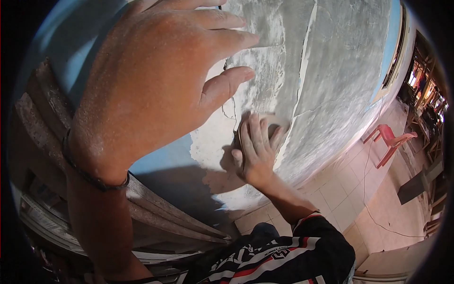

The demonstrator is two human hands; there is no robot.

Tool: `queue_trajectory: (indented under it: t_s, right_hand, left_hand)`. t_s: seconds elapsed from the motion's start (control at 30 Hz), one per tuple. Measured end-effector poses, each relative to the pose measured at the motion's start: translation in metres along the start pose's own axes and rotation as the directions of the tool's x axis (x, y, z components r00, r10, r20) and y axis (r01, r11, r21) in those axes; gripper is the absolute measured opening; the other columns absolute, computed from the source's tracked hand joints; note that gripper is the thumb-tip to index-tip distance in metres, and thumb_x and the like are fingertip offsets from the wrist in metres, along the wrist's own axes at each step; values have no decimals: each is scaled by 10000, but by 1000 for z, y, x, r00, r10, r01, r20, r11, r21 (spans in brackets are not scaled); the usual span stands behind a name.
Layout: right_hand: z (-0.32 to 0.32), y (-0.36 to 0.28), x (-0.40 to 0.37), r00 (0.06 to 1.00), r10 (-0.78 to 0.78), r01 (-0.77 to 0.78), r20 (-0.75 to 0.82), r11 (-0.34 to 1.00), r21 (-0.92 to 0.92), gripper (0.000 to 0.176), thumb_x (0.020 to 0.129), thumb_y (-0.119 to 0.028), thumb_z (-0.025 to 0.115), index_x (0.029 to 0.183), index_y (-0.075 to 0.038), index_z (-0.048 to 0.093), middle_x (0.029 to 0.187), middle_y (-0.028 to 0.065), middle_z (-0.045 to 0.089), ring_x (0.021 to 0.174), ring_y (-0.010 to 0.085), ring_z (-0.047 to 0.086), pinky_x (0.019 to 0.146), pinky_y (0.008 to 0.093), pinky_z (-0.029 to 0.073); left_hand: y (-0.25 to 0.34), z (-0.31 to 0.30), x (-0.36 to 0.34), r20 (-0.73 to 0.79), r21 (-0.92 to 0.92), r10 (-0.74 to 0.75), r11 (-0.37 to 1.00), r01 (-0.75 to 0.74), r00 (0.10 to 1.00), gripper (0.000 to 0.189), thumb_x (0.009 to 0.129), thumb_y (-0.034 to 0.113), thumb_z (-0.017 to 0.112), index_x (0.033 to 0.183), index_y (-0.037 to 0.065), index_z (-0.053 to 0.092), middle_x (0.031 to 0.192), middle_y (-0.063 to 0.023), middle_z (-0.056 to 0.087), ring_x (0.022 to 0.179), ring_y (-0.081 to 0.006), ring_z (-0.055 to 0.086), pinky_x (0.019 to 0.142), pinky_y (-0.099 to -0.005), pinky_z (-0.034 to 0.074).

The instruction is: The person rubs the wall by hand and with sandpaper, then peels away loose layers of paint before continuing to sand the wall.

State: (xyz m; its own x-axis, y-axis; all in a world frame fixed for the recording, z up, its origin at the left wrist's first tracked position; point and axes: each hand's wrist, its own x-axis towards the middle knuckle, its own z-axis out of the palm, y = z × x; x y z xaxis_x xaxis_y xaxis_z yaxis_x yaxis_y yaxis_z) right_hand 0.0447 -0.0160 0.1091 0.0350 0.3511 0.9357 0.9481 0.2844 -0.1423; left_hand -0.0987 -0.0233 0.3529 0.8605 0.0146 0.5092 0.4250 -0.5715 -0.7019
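My left hand (156, 80) is large in the foreground, its fingers stretched out toward the wall, with nothing in it. White dust coats its skin, and a dark band (94, 179) circles the wrist. Lower down, my right hand (257, 146) is spread over a flat sanding block (275, 121), pressing it against the wall. Fingers and palm hide most of the block, so its exact shape cannot be made out. Around both hands the wall (331, 66) shows grey and white filler patches, cracks with raised edges, and blue paint.
Weathered wooden frame pieces (165, 214) stand at the lower left. On the right, a red plastic chair (390, 141) rests on the tiled floor (331, 194), with a thin cable (365, 189) running across it. Wooden items crowd the far right.
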Motion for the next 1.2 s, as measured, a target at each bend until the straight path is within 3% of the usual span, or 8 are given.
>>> queue_trajectory:
  t_s: [0.1, 0.23, 0.33, 0.47, 0.57, 0.73, 1.0, 1.2]
  right_hand:
    - [9, 5, -31, 1000, -11, 10, 15, 997, 72, 417, 917, -281, 465, 1221, -5, 533, 1294, 173, 501, 1179, 348, 493, 1005, 613, 190]
    - [-1, 5, 12, 993, -78, 84, -86, 994, 69, 429, 800, -166, 603, 1199, -18, 554, 1255, 168, 535, 1160, 351, 510, 975, 589, 241]
    - [-11, 2, 52, 978, -128, 134, -166, 990, 30, 430, 791, -134, 607, 1206, -34, 560, 1261, 170, 531, 1132, 374, 525, 962, 595, 268]
    - [1, 0, -3, 995, -54, 66, -78, 985, 158, 397, 800, -118, 583, 1183, -17, 576, 1230, 184, 547, 1117, 411, 519, 898, 601, 340]
    - [14, 1, -30, 994, -38, 55, -107, 985, 163, 396, 792, -98, 590, 1178, -14, 574, 1234, 196, 542, 1133, 417, 510, 916, 616, 321]
    - [-10, -2, 59, 972, -48, 77, -229, 990, 120, 425, 782, -108, 606, 1193, -7, 559, 1266, 197, 515, 1172, 426, 472, 944, 626, 288]
    - [8, -3, -29, 999, -24, 31, -38, 981, 191, 432, 785, -110, 598, 1205, -16, 555, 1268, 166, 520, 1177, 388, 481, 945, 593, 300]
    - [-10, -6, 52, 981, -83, 103, -177, 989, 106, 419, 796, -124, 587, 1202, -26, 561, 1267, 162, 524, 1175, 376, 487, 948, 598, 292]
  left_hand:
    - [0, 1, -1, -14, -3, -2, 1000, 2, 1000, 344, 796, 273, 653, 1115, 147, 631, 1192, -39, 585, 1199, -250, 448, 982, -414, 349]
    - [-1, 1, 1, -25, -5, 3, 1000, -3, 1000, 333, 795, 261, 655, 1106, 142, 637, 1177, -40, 596, 1192, -259, 459, 978, -417, 357]
    - [0, 0, 1, -8, 9, 8, 1000, -8, 1000, 325, 795, 252, 657, 1099, 138, 641, 1166, -41, 604, 1186, -266, 468, 974, -420, 364]
    - [-2, 1, 0, -39, 27, 20, 999, -19, 999, 317, 793, 238, 660, 1091, 131, 645, 1153, -45, 613, 1180, -274, 477, 971, -423, 371]
    - [-1, 2, -3, -73, 46, 23, 999, -20, 997, 314, 791, 224, 661, 1089, 125, 645, 1149, -50, 615, 1180, -275, 480, 972, -424, 373]
    - [13, -7, 7, 15, 8, -50, 999, 50, 999, 312, 799, 224, 652, 1095, 123, 641, 1166, -51, 607, 1196, -269, 469, 993, -428, 358]
    - [-2, -3, -6, 28, 33, -2, 999, 1, 1000, 327, 822, 234, 629, 1133, 133, 622, 1224, -47, 575, 1242, -250, 433, 1051, -442, 306]
    - [-3, 0, -8, 28, 11, -10, 1000, 9, 1000, 331, 824, 235, 628, 1140, 136, 617, 1226, -49, 574, 1246, -246, 429, 1058, -443, 300]
